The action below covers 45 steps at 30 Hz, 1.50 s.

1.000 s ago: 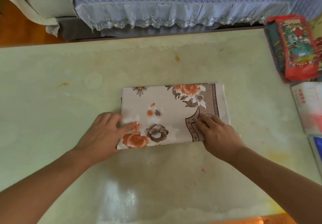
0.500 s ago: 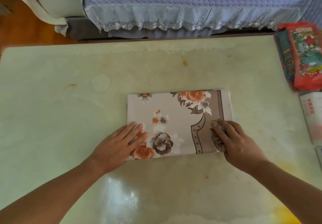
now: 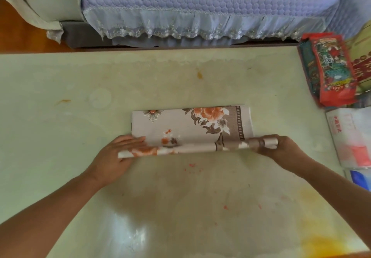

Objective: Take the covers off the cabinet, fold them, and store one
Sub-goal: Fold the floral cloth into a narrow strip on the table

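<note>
While the folded floral cover (image 3: 190, 125) lies flat near the middle of the pale green worktop (image 3: 60, 89), its near edge is lifted and curled over into a loose roll that runs from one hand to the other. The left hand (image 3: 118, 157) grips the left end of that roll, its fingers lying on the cloth above the roll and the rest of the hand beneath it. The right hand (image 3: 281, 147) grips the right end, with the rolled cloth wrapped over its fingers. The far half of the cover rests on the worktop, orange flowers and a brown border facing up. At the right edge lie a red printed packet (image 3: 331, 69) and, nearer, a white plastic bag (image 3: 351, 137). Beyond the worktop stands a sofa under a quilted lilac throw (image 3: 200, 2) with a lace hem
</note>
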Motion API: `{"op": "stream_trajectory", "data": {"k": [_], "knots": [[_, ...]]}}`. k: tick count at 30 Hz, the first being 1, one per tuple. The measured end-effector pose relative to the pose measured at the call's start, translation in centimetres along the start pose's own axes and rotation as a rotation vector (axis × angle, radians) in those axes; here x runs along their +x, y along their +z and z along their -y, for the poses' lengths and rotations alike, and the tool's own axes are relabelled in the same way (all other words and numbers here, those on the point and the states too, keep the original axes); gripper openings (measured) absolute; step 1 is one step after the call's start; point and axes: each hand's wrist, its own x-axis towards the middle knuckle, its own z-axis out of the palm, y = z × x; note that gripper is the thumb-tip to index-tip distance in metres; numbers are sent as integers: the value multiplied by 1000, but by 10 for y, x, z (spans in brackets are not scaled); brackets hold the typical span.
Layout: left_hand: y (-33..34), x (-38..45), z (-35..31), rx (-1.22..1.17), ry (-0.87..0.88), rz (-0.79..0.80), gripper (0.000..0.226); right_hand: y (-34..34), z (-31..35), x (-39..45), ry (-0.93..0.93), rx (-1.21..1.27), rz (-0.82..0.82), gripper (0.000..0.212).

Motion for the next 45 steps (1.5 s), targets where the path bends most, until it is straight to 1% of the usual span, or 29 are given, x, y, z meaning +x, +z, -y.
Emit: {"op": "stream_trajectory", "data": {"k": [1, 2, 3, 4, 6, 8, 9, 10, 12, 14, 16, 18, 20, 22, 24, 26, 27, 28, 30, 32, 34, 35, 36, 38, 39, 40, 42, 43, 45], "knots": [[-1, 2, -6, -91, -126, -27, 36, -2, -1, 6, 131, 139, 37, 10], [-3, 5, -14, -164, -251, -37, 30, -5, 0, 11, 198, 176, 43, 9], [-3, 10, -20, -206, -367, -37, 27, -5, 2, 16, 222, 165, 23, 19], [-3, 15, -25, -232, -455, -45, 30, -1, 6, 21, 221, 133, -14, 28], [-2, 26, -35, -313, -602, -91, 44, 12, 14, 32, 239, 31, -122, 37], [2, 40, -41, -371, -682, -189, 46, 29, 26, 44, 261, -195, -256, 39], [6, 46, -43, -334, -713, -240, 45, 36, 33, 48, 233, -304, -348, 37], [11, 52, -42, -246, -735, -286, 43, 41, 37, 52, 201, -331, -450, 36], [17, 61, -41, -110, -776, -320, 36, 49, 40, 57, 181, -207, -561, 37], [19, 69, -37, -62, -822, -298, 31, 54, 40, 63, 209, -129, -533, 36], [17, 71, -37, -45, -845, -275, 28, 56, 42, 67, 237, -158, -496, 35], [17, 63, -45, -16, -855, -245, 33, 58, 44, 69, 268, -144, -491, 30], [21, 49, -46, 238, -789, -202, 49, 61, 47, 69, 295, -99, -498, 23], [25, 45, -50, 534, -637, -225, 57, 64, 48, 69, 298, -78, -515, 18], [28, 61, -59, 621, -385, -215, 63, 66, 47, 69, 279, -82, -541, 15], [41, 83, -71, 640, -132, -73, 59, 66, 46, 71, 266, -95, -565, 13], [50, 90, -75, 641, -79, 10, 58, 66, 45, 72, 261, -104, -571, 12], [57, 94, -77, 644, -68, 70, 60, 66, 43, 72, 255, -119, -577, 12], [71, 94, -71, 694, -124, 142, 67, 69, 42, 70, 235, -161, -591, 12], [78, 90, -64, 733, -144, 144, 68, 71, 44, 66, 265, -235, -605, 13], [79, 90, -64, 737, -153, 129, 67, 76, 55, 67, 293, -318, -660, 39], [79, 90, -64, 738, -158, 119, 67, 81, 67, 68, 228, -342, -707, 50], [79, 91, -64, 743, -160, 114, 67, 89, 82, 69, 100, -367, -728, 55], [81, 91, -61, 769, -171, 125, 66, 117, 115, 73, -194, -418, -620, 52], [81, 92, -60, 769, -173, 129, 66, 135, 128, 73, -310, -420, -511, 48], [82, 93, -60, 753, -165, 128, 67, 152, 137, 71, -375, -413, -392, 46], [83, 95, -59, 689, -139, 113, 67, 173, 137, 68, -382, -467, -200, 52], [81, 95, -58, 657, -114, 91, 66, 173, 127, 68, -377, -545, -175, 56], [71, 89, -49, 665, -96, 33, 63, 161, 105, 73, -370, -672, -196, 61]]}}
